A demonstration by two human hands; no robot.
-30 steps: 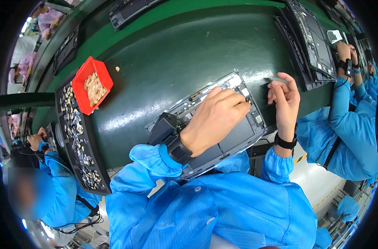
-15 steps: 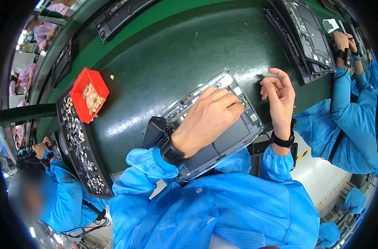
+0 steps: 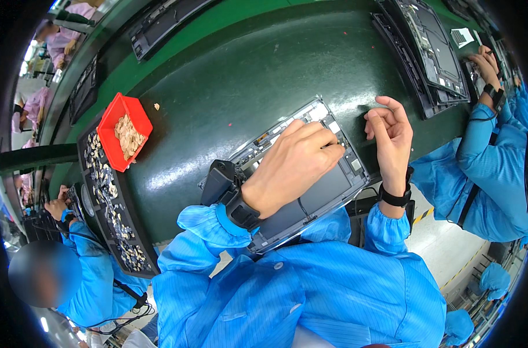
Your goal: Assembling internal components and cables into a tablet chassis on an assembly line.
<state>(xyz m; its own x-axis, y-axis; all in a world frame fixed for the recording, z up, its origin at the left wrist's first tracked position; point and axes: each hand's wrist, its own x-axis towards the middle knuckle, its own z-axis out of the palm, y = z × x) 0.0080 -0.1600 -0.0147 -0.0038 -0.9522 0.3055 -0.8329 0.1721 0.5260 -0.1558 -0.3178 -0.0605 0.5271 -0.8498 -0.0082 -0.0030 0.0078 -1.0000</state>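
An opened laptop or tablet body (image 3: 333, 184) with a grey lower part and exposed circuit parts along its far edge lies tilted before me, partly on the green bench. Over its upper middle is my left hand (image 3: 293, 165), back upward, thumb and fingers pressed together near the circuit parts. Whatever the fingertips hold, if anything, is hidden beneath them. To the right of the body, my right hand (image 3: 389, 130) is raised with its palm turned inward. Its index finger arches away from the other loosely curled fingers, and nothing shows in it.
A red bin (image 3: 142, 113) of small tan pieces rests on a black compartment tray (image 3: 110, 216) with many small parts at left. Stacked device bodies (image 3: 429, 58) stand at far right. Co-workers in blue sit on both sides; another device body (image 3: 165, 26) lies beyond the bench.
My left hand has shifted very slightly to the right over the device body. The device body at the far upper left has slid left. The right-hand co-worker's hands have moved.
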